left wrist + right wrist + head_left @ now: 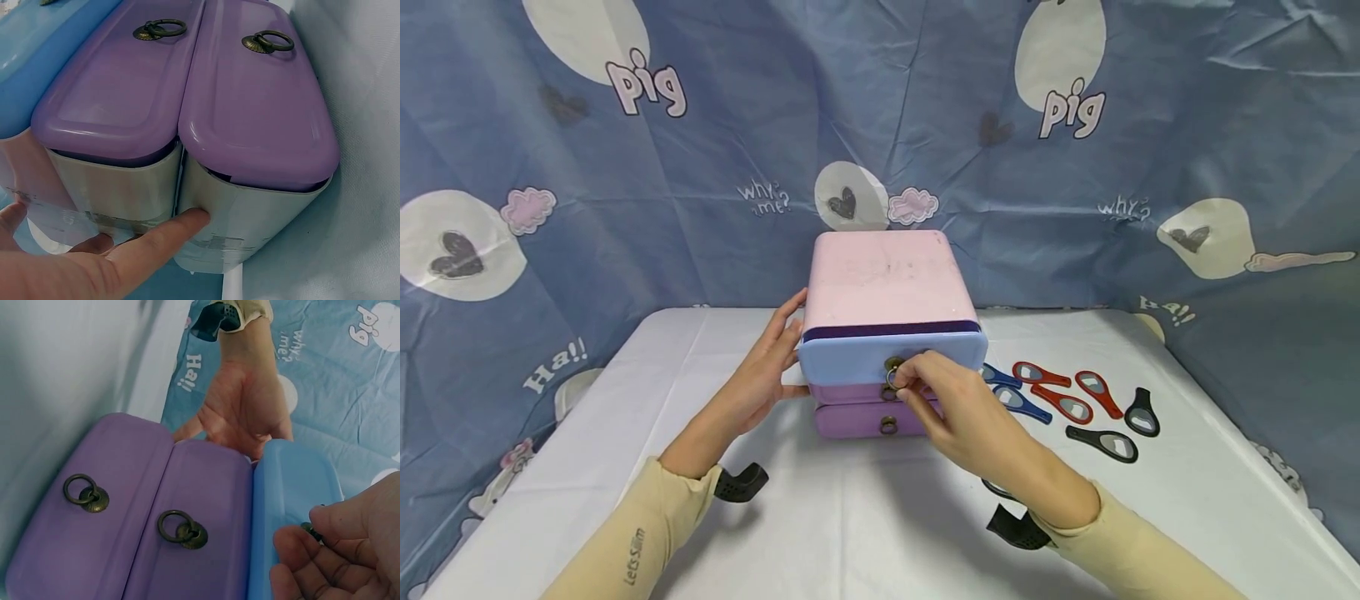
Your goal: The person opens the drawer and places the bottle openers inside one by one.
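Observation:
A small drawer cabinet (pixel 887 279) with a pink top stands mid-table. Its blue top drawer (pixel 842 360) sticks out a little, leaving a dark gap under the pink top. Below it are two purple drawers (pixel 262 106), each with a brass ring pull (pixel 178 528). My right hand (pixel 958 408) pinches the ring pull of the blue drawer between thumb and finger. At the cabinet's left side my left hand (pixel 760 375) rests with spread, mostly straight fingers, the fingertips (pixel 197 217) touching the side wall.
Right of the cabinet lie several magnifying glasses with blue, red (pixel 1097 392) and black (pixel 1105 443) frames. One more is partly hidden under my right forearm. A white cloth (pixel 790 533) covers the table, and a blue printed curtain (pixel 737 125) hangs behind.

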Tool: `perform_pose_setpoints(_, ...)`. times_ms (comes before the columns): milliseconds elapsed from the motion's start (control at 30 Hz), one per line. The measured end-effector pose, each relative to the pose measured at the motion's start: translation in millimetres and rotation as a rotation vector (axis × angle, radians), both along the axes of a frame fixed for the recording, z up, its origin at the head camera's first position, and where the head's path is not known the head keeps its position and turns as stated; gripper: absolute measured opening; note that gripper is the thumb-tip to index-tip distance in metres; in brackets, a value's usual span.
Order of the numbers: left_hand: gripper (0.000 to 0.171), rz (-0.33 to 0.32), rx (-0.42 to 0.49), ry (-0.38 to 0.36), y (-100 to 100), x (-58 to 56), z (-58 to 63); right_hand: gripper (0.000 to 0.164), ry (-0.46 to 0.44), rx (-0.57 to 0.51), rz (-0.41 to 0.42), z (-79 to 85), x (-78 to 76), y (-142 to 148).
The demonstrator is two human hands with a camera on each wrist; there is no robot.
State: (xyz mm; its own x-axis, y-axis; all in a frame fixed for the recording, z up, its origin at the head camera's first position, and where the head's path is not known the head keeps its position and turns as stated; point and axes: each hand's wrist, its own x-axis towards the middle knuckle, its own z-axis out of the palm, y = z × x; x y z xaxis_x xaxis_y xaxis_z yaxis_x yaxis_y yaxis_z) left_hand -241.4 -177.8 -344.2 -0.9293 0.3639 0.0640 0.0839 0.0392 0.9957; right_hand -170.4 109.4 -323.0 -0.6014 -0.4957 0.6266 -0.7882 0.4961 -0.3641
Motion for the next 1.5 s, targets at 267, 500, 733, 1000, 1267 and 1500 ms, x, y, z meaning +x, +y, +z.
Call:
perform_pose_setpoints(267,0.060,0.006,0.003,-0.005,-0.3,1.8,0.8,0.011,-0.010,0.012,0.014,-0.2,13.8,2.7)
perform_pose_setpoints(500,0.061,0.011,0.001,-0.005,-1.5,2.0,1.0,0.011,-0.020,0.015,0.010,-2.5,25.4,3.6)
perform_pose_setpoints(733,0.060,0.005,-0.003,-0.001,-1.4,2.0,1.2,0.013,-0.007,0.025,0.013,-4.3,37.9,7.6)
perform_pose_setpoints(1000,0.059,0.001,-0.006,0.010,-1.5,1.2,0.6,0.018,0.019,0.025,0.029,-6.6,52.5,12.2)
perform_pose_setpoints(1267,0.059,0.001,-0.016,0.018,-1.2,1.2,-0.4,0.012,0.032,0.034,0.037,-8.8,62.9,13.6)
perform_pose_setpoints(1500,0.059,0.008,-0.018,0.019,-1.3,2.5,1.1,0.009,0.051,0.031,0.051,-10.1,67.4,14.2)
